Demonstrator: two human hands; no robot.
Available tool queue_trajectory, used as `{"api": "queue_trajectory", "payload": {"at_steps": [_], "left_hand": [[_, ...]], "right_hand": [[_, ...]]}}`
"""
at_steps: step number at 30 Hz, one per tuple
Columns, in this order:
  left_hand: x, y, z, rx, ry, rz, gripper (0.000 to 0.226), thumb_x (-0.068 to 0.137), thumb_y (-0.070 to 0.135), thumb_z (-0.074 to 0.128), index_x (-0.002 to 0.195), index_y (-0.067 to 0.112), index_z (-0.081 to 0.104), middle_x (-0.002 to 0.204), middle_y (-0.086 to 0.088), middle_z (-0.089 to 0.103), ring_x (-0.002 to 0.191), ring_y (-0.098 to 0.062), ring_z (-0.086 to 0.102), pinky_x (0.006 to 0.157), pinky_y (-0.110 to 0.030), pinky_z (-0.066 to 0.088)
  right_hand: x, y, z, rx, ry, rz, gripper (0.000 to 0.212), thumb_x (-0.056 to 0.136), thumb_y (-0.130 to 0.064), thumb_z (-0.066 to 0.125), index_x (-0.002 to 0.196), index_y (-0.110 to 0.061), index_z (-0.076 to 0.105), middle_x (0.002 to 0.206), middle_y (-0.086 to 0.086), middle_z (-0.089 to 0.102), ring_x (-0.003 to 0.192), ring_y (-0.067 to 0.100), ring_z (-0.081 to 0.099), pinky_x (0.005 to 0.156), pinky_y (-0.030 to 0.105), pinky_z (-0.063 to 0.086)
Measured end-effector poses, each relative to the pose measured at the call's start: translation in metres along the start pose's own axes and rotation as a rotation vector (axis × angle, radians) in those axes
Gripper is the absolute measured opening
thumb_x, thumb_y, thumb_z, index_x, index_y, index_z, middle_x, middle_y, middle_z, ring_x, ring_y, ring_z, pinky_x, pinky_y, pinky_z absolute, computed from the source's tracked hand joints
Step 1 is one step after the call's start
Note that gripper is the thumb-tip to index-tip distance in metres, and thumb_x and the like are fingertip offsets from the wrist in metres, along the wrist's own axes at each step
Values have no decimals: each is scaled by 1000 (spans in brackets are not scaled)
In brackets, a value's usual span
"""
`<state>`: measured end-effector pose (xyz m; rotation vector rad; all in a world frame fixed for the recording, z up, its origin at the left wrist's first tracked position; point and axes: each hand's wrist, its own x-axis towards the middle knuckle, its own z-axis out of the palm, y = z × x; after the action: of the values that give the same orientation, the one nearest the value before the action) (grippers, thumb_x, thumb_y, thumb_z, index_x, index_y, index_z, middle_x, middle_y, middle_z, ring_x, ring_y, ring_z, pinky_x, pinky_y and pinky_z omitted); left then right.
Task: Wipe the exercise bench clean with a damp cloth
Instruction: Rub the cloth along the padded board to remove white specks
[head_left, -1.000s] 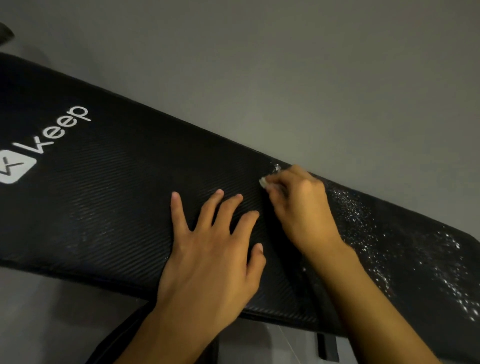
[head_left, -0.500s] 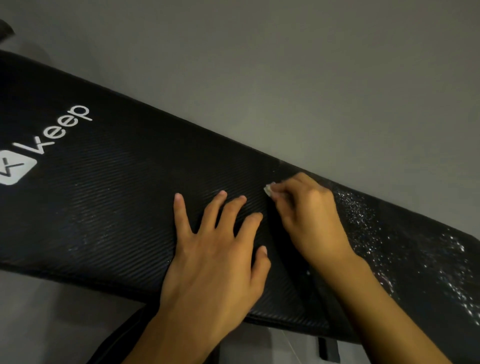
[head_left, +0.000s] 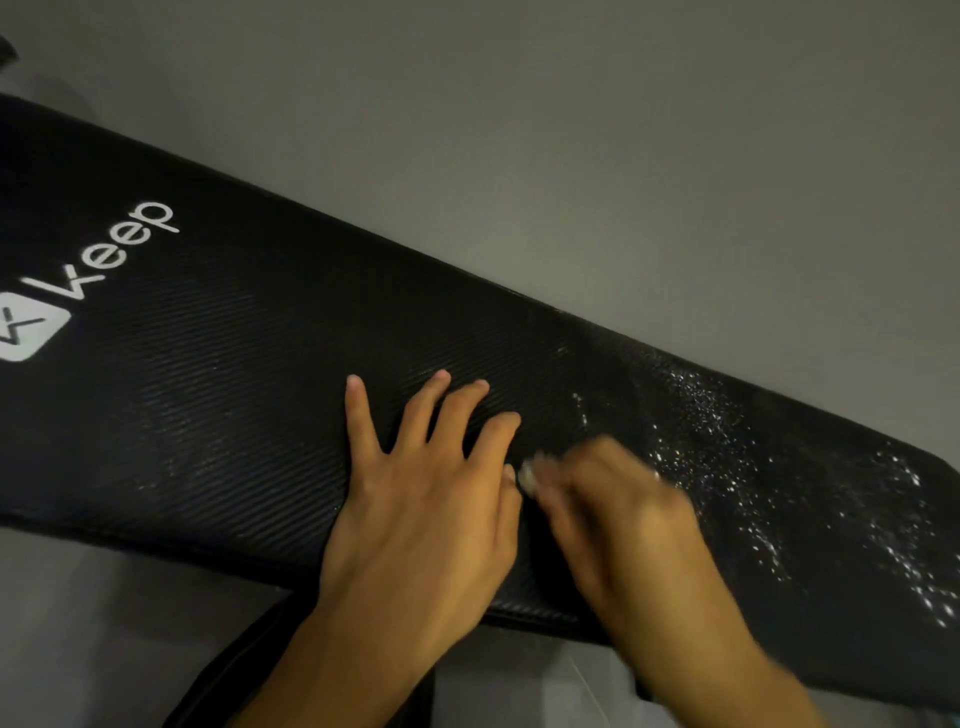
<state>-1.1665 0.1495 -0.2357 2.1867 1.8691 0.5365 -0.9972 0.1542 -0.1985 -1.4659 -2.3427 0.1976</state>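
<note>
Head view: black ribbed bench (head_left: 208, 415) runs from upper left to lower right in frame, over grey floor (head_left: 571, 130). Far left on the pad is the white Keep logo (head_left: 124, 249), with its square icon cut by the frame edge.

Mid-pad, my left hand (head_left: 426, 499) lies flat, palm down, fingers straight and spread, thumb along the right side. It holds nothing. A dark frame part (head_left: 249, 665) shows below the near edge, under my left forearm.

Just right of that thumb is the cloth (head_left: 529, 475), a small pale wad on the pad's nearer half. Only a scrap of it shows.

My right hand (head_left: 613, 499) is blurred. Fingers look curled round the cloth, pinching it at the tips.

Right of that hand the pad carries white glinting specks (head_left: 779, 493), spread out to the right end. Can't tell if they're droplets or dust.
</note>
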Motion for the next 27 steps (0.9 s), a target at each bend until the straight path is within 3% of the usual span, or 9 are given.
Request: {"api": "queue_trajectory", "payload": {"at_steps": [3,9,17,23,27], "left_hand": [[-1,0,-1,1,-2,0,47,97,40,34,137,30,56,152,-3,50,149,-27,37,117,-76,13],[-2,0,-2,14,4,18,45,99,40,37,138,29,59,152,-6,51,148,-29,39,116,-76,15],[-3,3,3,13,57,48,35,101,37,48,132,33,64,148,-7,54,146,-32,40,118,-72,18],[-8,19,8,65,43,41,41,94,39,54,131,30,67,144,-15,58,140,-40,47,112,-75,28],[-3,32,12,103,-8,44,48,97,45,39,141,37,57,154,-14,48,148,-40,35,114,-78,17]], "right_hand": [[-53,-16,-1,1,49,-42,17,96,-29,60,97,-25,77,94,-10,63,77,9,65,73,22,51],[-96,-13,11,-59,139,-23,18,91,-25,68,76,-20,76,85,-9,63,72,6,62,71,15,48],[-93,-8,0,102,164,61,12,90,-27,67,92,-21,77,92,-8,61,79,-6,54,76,4,40],[-75,2,-10,86,161,84,12,91,-18,69,101,-17,76,97,-7,59,84,-1,59,78,7,42],[-56,10,-11,35,140,138,19,96,-23,62,110,-15,73,102,-6,58,88,9,63,75,28,55]]}}
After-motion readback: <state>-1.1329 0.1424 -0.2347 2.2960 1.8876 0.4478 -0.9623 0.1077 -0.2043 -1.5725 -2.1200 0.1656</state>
